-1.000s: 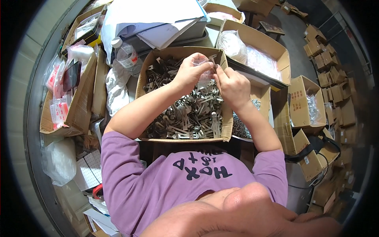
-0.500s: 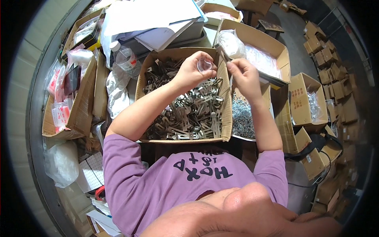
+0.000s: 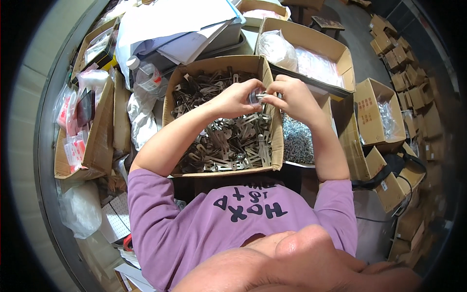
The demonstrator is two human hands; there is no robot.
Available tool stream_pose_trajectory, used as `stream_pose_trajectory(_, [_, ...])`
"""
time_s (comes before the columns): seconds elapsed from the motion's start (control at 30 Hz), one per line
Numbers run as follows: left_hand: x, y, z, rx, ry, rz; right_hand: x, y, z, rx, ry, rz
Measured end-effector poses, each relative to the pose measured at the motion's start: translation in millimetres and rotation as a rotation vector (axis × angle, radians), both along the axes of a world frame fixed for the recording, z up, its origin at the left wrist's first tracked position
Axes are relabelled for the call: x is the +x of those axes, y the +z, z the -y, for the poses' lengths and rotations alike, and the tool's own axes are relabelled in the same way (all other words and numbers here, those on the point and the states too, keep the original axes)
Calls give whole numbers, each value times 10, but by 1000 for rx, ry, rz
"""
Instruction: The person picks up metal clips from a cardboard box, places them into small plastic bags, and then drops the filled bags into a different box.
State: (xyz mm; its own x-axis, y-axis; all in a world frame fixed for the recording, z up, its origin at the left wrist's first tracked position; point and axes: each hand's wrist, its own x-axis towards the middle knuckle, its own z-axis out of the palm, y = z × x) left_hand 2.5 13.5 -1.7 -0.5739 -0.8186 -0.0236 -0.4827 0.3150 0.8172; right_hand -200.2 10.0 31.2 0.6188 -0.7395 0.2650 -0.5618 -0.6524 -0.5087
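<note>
Pinching one small metal piece between them, the left hand and right hand meet, fingers closed, above a cardboard box of metal brackets.

Both forearms reach forward, left hand and right hand meeting fingertip to fingertip, fingers curled in a pinch.

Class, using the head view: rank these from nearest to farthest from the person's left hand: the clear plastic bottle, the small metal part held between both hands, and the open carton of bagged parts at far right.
1. Small metal part: pinched at the left hand, over the box of brackets.
2. Clear plastic bottle: off to the left, beside that box.
3. Open carton: far right, beyond the right hand.
</note>
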Motion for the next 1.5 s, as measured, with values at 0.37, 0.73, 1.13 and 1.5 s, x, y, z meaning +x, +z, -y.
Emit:
stream_pose_trajectory(0.37, [57,10,9,302,40,-332,-582,-732,456,383,-224,-381])
stream_pose_trajectory(0.73, [62,-28,9,286,30,-314,-478,-950,405,256,-156,-413])
stream_pose_trajectory(1.13, [44,-156,28,211,16,-222,-485,-904,386,692,-336,-246])
stream_pose_trajectory(1.5, [25,-153,33,182,1,-215,-373,-222,398,1088,-96,541])
